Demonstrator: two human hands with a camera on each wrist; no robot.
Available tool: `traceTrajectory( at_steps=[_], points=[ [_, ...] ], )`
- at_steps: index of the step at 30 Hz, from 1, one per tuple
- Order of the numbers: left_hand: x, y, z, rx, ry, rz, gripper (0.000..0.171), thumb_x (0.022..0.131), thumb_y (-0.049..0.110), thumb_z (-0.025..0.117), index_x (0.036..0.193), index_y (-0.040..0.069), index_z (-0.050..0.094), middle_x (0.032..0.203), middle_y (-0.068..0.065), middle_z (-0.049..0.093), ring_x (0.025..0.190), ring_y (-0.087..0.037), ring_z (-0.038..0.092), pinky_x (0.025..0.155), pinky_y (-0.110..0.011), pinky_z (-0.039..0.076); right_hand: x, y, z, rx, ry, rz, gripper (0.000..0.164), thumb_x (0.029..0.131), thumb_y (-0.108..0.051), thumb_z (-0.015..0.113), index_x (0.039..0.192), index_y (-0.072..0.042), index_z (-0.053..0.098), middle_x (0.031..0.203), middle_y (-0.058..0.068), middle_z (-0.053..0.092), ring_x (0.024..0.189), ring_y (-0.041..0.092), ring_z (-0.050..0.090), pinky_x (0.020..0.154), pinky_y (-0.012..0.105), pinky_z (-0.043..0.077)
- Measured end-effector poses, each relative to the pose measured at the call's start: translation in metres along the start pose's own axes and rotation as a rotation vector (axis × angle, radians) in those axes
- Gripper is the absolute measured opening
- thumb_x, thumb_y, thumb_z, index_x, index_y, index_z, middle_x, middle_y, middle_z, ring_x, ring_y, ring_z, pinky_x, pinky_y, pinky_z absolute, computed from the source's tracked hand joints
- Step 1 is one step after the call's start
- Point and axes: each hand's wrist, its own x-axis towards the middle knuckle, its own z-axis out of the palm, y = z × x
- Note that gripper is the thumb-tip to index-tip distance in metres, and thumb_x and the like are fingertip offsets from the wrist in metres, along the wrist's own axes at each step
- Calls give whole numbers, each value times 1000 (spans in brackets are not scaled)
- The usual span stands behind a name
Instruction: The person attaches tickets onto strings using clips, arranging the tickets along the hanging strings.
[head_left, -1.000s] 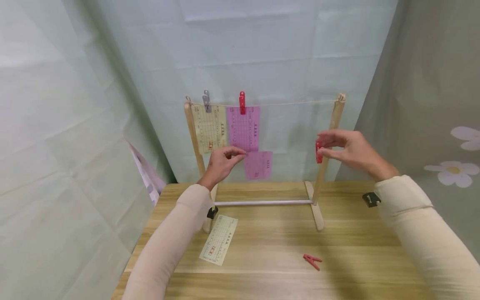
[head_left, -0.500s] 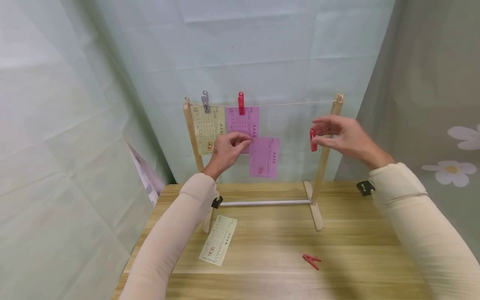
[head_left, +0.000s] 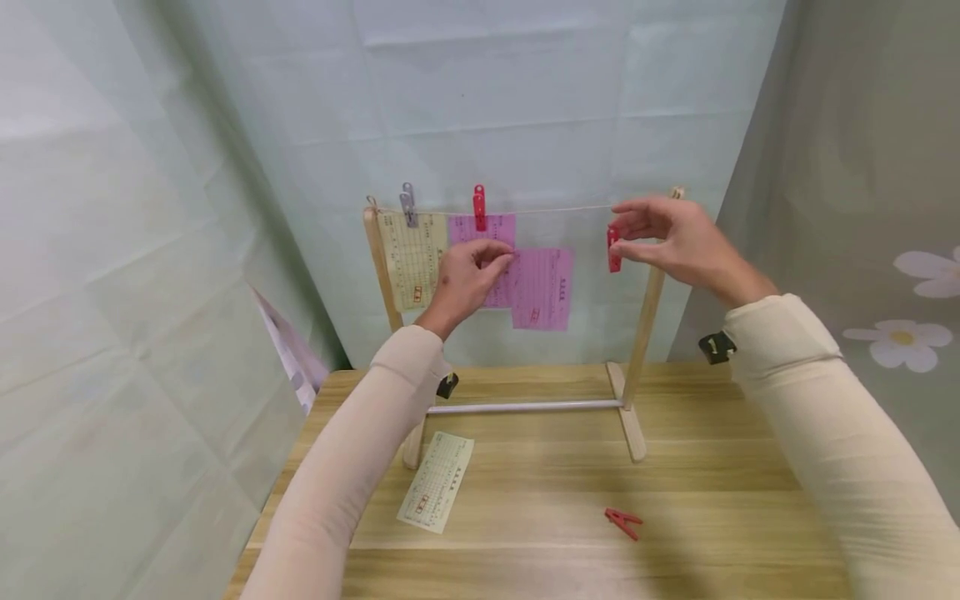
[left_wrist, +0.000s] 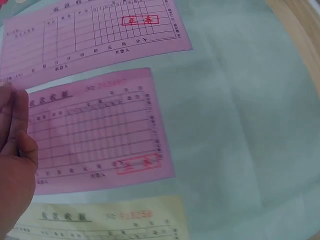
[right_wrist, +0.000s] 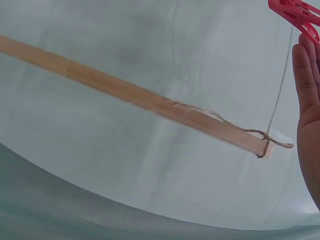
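My left hand (head_left: 472,279) pinches a pink receipt slip (head_left: 543,292) by its upper left corner; the slip hangs down just right of the clipped pink slip (head_left: 498,229). Between thumb and fingers of my right hand (head_left: 678,237) is a red clothespin (head_left: 614,250), held upright near the right post, a little below the string (head_left: 566,208). That same red clothespin (right_wrist: 299,14) shows in the top corner of the right wrist view. A red clothespin (head_left: 480,208) fastens the hanging pink slip to the string, and a grey clothespin (head_left: 408,206) fastens a yellow slip (head_left: 408,267).
The wooden frame's right post (head_left: 647,325) and left post (head_left: 381,267) stand on the wooden table (head_left: 525,500), joined by a low rod (head_left: 525,407). A yellow slip (head_left: 437,482) and a red clothespin (head_left: 623,522) lie in front.
My left hand has risen and moved right with the pink slip, which has lifted toward the string. My right hand has carried the red clothespin up and to the left.
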Motion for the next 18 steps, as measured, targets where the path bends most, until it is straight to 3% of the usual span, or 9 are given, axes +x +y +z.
traceTrajectory(
  at_steps=[6,18],
  points=[
    [7,11,3,21,36,-50,15,94,14,71,107,8,77,99,-4,75,82,-12,64,73,-24,54,10,-9,-3,-5,12,-13,47,90,-10,76,133,-1,59,119,15,68,101,8,64,85,14,49],
    [22,29,7,51,111,-85,14,92,14,73,104,8,78,106,-6,75,83,-10,68,72,-20,54,31,-27,3,80,52,7,43,90,-11,76,129,0,62,122,15,67,107,18,65,90,24,52]
  ],
)
